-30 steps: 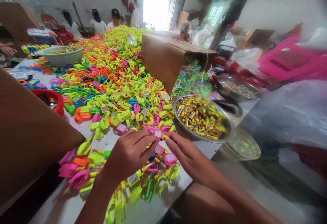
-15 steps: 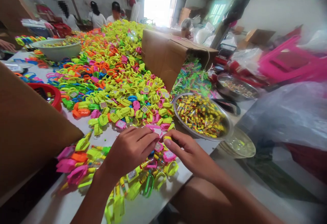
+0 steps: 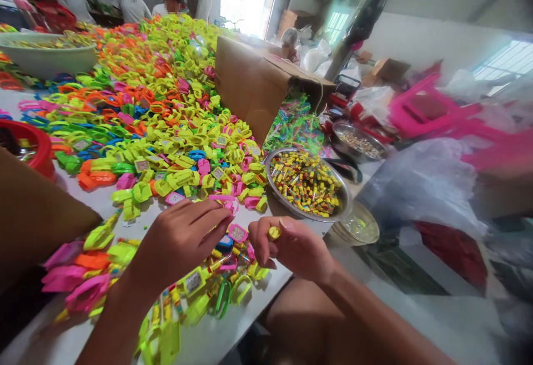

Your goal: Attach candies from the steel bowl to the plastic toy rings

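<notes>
My left hand (image 3: 183, 232) is over the near table edge, palm down, its fingers bent together at a pink plastic toy watch (image 3: 227, 202). The fingers hide much of that watch. To its right, my right hand (image 3: 291, 246) is closed round a small candy-filled tube, whose yellow cap (image 3: 273, 233) shows between thumb and forefinger. Beneath both hands lie several toy watches with tubes, among them a yellow watch (image 3: 194, 282) and a green one (image 3: 224, 297). Just beyond my right hand stands a metal bowl (image 3: 346, 209) full of yellow-capped tubes.
A big heap of colourful toy watches (image 3: 166, 126) spreads across the table. Behind the bowl, a cardboard box (image 3: 245, 85) lies on its side with clear and green pieces spilling out. At left are a red basin (image 3: 41, 148) and a pale bowl (image 3: 54, 60). People sit at the back.
My right hand has turned and drawn away from my left hand, with the tube's yellow cap now facing me. The view has swung to the right.
</notes>
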Demonstrator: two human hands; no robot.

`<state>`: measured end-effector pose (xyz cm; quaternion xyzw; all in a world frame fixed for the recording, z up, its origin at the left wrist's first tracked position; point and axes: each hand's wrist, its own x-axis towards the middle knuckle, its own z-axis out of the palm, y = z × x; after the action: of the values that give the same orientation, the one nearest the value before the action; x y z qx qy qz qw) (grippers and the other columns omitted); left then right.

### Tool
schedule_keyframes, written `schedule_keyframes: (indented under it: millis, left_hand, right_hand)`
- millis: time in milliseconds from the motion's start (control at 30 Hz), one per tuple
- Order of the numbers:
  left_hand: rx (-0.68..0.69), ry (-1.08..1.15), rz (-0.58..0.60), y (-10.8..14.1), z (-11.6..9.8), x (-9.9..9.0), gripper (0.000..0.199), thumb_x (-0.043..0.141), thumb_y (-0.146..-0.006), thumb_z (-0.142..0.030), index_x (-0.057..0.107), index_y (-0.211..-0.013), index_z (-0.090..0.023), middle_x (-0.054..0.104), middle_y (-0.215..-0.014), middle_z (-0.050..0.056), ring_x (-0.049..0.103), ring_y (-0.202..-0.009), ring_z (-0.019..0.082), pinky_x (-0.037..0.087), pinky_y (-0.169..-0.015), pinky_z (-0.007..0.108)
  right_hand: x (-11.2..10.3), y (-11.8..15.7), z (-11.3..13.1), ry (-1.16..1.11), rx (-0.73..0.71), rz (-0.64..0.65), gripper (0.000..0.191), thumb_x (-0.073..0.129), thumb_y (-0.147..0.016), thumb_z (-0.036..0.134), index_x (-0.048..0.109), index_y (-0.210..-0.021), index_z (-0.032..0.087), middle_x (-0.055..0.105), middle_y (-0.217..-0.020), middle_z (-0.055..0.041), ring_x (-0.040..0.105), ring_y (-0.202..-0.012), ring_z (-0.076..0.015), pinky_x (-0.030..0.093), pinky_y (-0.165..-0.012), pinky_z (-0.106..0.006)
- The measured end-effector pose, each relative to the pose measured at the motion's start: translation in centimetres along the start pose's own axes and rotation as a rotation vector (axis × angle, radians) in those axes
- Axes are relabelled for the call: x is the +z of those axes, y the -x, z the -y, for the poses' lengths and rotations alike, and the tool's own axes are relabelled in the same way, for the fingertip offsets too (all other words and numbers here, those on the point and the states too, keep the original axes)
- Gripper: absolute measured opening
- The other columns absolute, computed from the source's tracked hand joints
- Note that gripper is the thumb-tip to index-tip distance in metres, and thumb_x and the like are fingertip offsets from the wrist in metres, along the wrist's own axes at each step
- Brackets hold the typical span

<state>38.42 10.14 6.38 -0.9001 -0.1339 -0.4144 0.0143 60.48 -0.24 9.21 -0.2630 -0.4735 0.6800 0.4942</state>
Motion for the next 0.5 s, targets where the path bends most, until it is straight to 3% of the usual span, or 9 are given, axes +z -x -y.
schedule_keyframes:
  millis: [300, 500]
  left_hand:
    - [0.007, -0.029, 0.008, -0.25, -0.10, -0.15, 0.010, 0.065, -0.104, -0.015, 0.071, -0.111, -0.018, 0.083, -0.104, 0.005, 0.080, -0.099, 0.022, 0.057, -0.092, 0.036]
    - [-0.046, 0.023, 0.006, 0.01, 0.00, 0.20, 0.010, 0.068, -0.102, -0.016, 0.072, -0.110, -0.019, 0.083, -0.104, 0.005, 0.080, -0.095, 0.022, 0.058, -0.090, 0.035]
  right_hand:
    - [-0.11, 0.11, -0.29, 0.030, 0.008, 0.015, 0.050, 0.057, -0.102, 0.060, 0.070, -0.082, 0.017, 0.052, -0.077, -0.0037, 0.037, -0.064, -0.0151, 0.031, -0.055, -0.028]
    - [-0.48, 0.28, -0.64, 0.117, 0.020, -0.010, 0.046, 0.068, -0.096, 0.063, 0.070, -0.083, 0.019, 0.057, -0.080, -0.0035, 0.041, -0.066, -0.0147, 0.032, -0.057, -0.028]
